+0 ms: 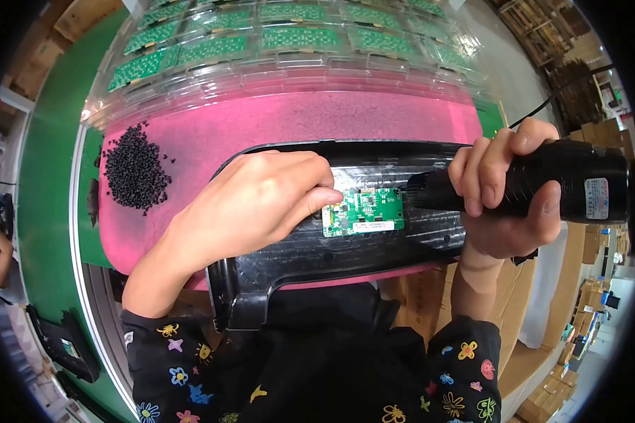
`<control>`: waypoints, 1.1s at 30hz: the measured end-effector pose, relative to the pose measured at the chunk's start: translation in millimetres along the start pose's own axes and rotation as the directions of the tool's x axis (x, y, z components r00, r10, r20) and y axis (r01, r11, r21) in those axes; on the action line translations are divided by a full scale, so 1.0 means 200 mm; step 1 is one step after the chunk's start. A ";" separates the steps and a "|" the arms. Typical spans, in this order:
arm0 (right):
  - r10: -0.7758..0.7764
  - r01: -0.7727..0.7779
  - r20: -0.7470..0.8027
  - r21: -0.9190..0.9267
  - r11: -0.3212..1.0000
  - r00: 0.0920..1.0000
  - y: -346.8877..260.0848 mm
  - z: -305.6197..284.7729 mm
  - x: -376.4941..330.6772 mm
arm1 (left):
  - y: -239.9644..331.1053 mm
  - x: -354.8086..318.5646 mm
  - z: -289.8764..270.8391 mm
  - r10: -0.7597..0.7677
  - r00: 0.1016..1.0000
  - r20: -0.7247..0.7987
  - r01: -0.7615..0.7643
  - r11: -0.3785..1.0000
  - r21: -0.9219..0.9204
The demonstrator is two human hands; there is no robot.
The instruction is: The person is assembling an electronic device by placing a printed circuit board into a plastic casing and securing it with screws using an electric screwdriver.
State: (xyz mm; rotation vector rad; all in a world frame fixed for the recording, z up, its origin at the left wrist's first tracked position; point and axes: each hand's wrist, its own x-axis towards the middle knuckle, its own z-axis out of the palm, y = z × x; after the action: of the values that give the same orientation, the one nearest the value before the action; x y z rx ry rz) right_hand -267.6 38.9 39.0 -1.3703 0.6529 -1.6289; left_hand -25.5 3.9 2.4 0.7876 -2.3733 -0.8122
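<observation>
A black plastic housing (317, 262) lies hollow side up in front of me, its left end over the table's near edge. Inside it sits a small green circuit board (367, 213) with a white label strip. My left hand (261, 194) is closed, thumb and forefinger pinched at the board's upper left corner; what lies between the fingertips is mostly hidden. My right hand (504, 187) wraps round a thick black electric screwdriver (575, 182), held nearly level. Its ribbed nose points left, close to the board's upper right corner; whether the bit touches is unclear.
A heap of small black screws (135, 169) lies left on the pink mat (275, 116). Beyond stand stacked clear trays (261, 70) of green boards. Cardboard (504, 296) is at lower right. Another housing (67, 345) lies lower left, near another person's arm (0, 247).
</observation>
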 end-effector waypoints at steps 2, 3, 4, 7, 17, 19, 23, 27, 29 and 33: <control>-0.005 0.005 -0.011 -0.005 1.000 1.000 0.02 0.00 -0.02 | 0.00 0.00 0.00 0.008 0.999 0.045 -0.007 1.000 -0.029; -0.004 0.003 -0.010 -0.015 1.000 1.000 0.03 0.00 -0.02 | -0.01 0.00 0.01 0.009 0.999 0.045 -0.007 1.000 -0.026; -0.001 0.001 -0.008 -0.024 1.000 1.000 0.03 0.00 -0.03 | -0.01 -0.01 0.02 0.038 0.999 0.035 -0.036 0.999 -0.035; 0.014 -0.014 0.001 -0.050 0.999 1.000 0.04 0.00 -0.02 | -0.03 -0.02 0.03 0.063 0.998 0.028 -0.060 0.995 -0.083; 0.084 -0.080 0.050 -0.084 0.993 0.995 0.06 0.01 0.03 | -0.03 -0.02 -0.01 0.056 0.985 0.162 -0.065 0.997 0.048; 0.089 -0.083 0.084 -0.073 0.994 0.992 0.07 0.01 0.03 | -0.03 -0.03 -0.03 0.018 0.980 0.200 -0.023 1.000 0.020; 0.088 -0.082 0.069 -0.086 0.993 0.994 0.08 0.04 0.04 | -0.03 -0.02 -0.04 -0.047 0.968 0.248 0.052 0.999 -0.015; 0.097 -0.091 0.061 -0.097 0.991 0.993 0.07 0.06 0.04 | -0.05 -0.04 -0.04 -0.055 0.963 0.263 0.060 0.998 -0.012; 0.063 -0.062 -0.002 -0.184 0.981 0.998 0.04 0.13 0.00 | -0.06 -0.05 -0.04 0.001 0.972 0.234 0.007 0.999 -0.032; -0.062 0.040 0.085 0.245 0.969 0.994 -0.01 0.16 0.02 | -0.04 -0.03 -0.01 0.055 0.994 0.094 -0.049 0.996 -0.069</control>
State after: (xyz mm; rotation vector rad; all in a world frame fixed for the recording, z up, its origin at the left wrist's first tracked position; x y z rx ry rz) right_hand -236.8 41.0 50.7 -1.2821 0.3523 -1.6164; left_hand -17.8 2.4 -3.1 0.6708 -2.4257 -0.9216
